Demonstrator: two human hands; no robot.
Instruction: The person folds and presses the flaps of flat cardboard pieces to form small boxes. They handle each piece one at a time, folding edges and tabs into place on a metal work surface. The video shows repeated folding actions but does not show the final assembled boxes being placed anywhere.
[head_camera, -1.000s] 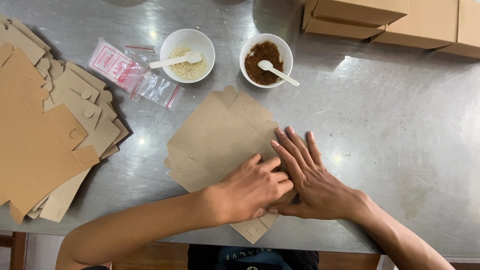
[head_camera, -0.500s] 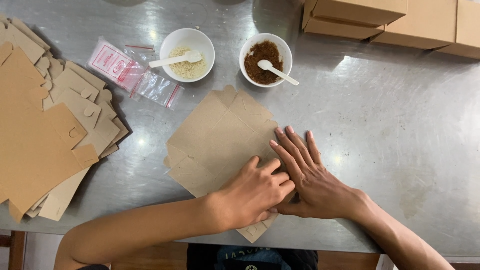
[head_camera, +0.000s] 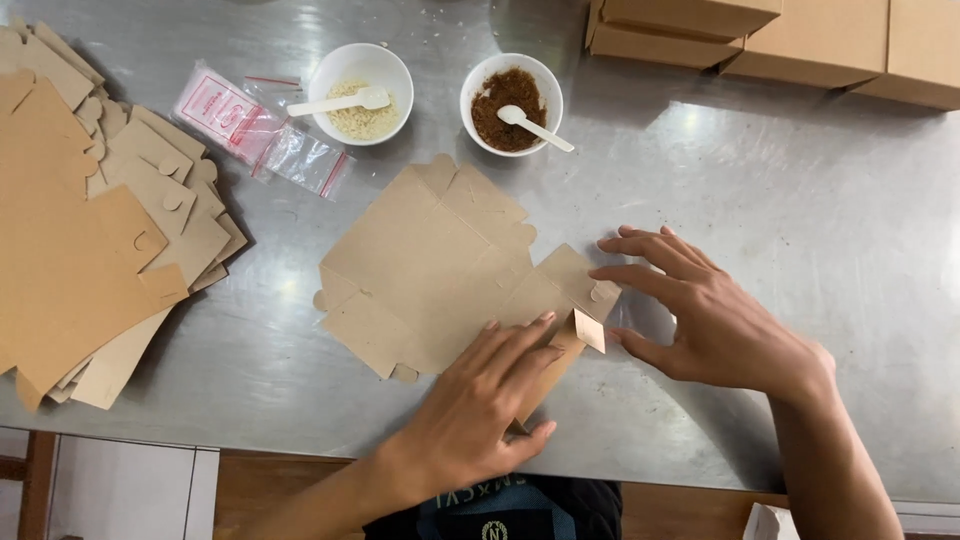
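Your left hand presses flat, fingers spread, on the unfolded cardboard box blank at the steel table's near edge. Your right hand hovers loose at its folded flap, grasping nothing. Beyond stand two white bowls with spoons, plastic bags, stacked blanks left. Finished boxes are cut off above.

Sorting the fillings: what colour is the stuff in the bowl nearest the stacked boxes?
Dark reddish brown, in a white bowl, seen from the head view.
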